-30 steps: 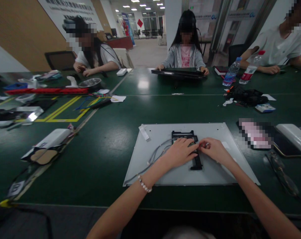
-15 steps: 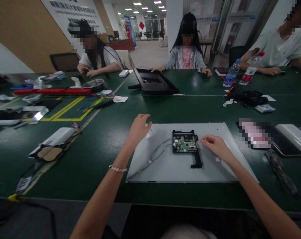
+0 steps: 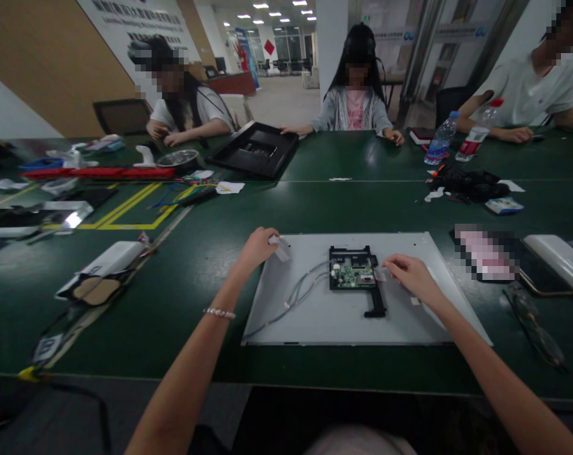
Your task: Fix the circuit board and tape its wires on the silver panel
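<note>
A flat light-grey panel [image 3: 314,322] lies in front of me on the table. On it sits a green circuit board [image 3: 355,275] in a black bracket [image 3: 375,302], with thin grey cables [image 3: 295,297] running to the left. At the panel's far left corner, my left hand [image 3: 258,246] is closed on a small white strip [image 3: 281,250], its fingertips pinching the strip's upper end. Just right of the board my right hand [image 3: 409,273] pinches a small translucent piece of tape [image 3: 379,274]. Whether the tape touches the bracket is unclear.
Across the table, a person's hand [image 3: 290,130] rests on a black frame [image 3: 255,150]. To the right are phones [image 3: 488,253], glasses [image 3: 535,325] and two bottles [image 3: 441,140]. A white device [image 3: 103,268] lies left; black cables [image 3: 476,183] are bunched at back right.
My left hand has come down slightly and gone from spread fingers to a pinch on the white strip. My right hand stays nearly still. The black frame across the table has shifted left and turned.
</note>
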A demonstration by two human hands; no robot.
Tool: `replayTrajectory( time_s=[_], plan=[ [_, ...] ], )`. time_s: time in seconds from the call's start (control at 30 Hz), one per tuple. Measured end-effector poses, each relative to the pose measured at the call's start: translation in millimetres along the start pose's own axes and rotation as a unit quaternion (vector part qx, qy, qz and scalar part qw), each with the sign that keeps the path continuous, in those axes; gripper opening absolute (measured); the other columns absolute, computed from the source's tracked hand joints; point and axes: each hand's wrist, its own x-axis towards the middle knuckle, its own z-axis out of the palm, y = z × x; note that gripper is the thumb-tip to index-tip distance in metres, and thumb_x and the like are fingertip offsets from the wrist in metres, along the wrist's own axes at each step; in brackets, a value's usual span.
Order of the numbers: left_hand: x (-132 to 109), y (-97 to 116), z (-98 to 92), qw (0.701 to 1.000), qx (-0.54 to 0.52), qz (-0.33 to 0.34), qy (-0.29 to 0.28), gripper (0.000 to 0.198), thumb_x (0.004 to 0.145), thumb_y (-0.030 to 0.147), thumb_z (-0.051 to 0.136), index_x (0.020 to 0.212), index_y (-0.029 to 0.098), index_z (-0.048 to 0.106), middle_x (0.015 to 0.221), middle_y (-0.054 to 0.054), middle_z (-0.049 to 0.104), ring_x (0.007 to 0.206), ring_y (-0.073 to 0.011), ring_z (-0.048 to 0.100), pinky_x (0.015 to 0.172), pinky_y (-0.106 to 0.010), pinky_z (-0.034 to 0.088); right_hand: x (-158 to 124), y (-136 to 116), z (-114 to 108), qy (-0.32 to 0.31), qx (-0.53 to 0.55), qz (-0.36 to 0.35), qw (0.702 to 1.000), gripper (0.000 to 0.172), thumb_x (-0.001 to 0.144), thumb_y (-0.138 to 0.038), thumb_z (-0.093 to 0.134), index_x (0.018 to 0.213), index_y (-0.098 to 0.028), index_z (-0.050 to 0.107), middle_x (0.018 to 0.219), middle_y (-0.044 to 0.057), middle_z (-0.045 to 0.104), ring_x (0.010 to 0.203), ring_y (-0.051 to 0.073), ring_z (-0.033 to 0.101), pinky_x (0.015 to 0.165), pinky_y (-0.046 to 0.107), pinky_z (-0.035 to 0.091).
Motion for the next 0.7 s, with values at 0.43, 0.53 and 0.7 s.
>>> replayTrajectory(
  time_s=[0.43,0.53,0.7],
  plan=[
    [-20,13,-22.2,0.97,-0.238,-0.015,0.04,0.024,0.077,0.033,0.059,0.09,0.016,0.07,0.087,-0.006,0.071,0.082,-0.0182,0.063,0.077,-0.028,0.047,-6,-10,-4,0.04,0.009,-0.017,0.999,0.028,0.086,-0.043,0.051,0.085,-0.019,0.066,0.063,0.001,0.063,0.057,0.018,0.059,0.058,0.029,0.045],
    [-32,29,-39.5,0.945,-0.326,0.013,0.032,0.027,0.077,0.037,0.062,0.092,0.016,0.069,0.093,-0.007,0.071,0.086,-0.0179,0.064,0.08,-0.03,0.049,-15,-25,-3,0.063,0.025,-0.049,0.996,0.028,0.089,-0.041,0.05,0.092,-0.018,0.067,0.071,0.004,0.065,0.062,0.018,0.061,0.058,0.029,0.047],
    [-49,63,-44.5,0.946,-0.289,0.095,-0.11,0.022,0.079,0.032,0.06,0.091,0.017,0.07,0.09,-0.006,0.071,0.083,-0.0169,0.064,0.077,-0.029,0.049,-36,-60,13,0.058,-0.018,-0.137,0.989,0.026,0.093,-0.031,0.047,0.108,-0.021,0.065,0.101,0.008,0.069,0.086,0.021,0.066,0.064,0.03,0.053]
  ],
)
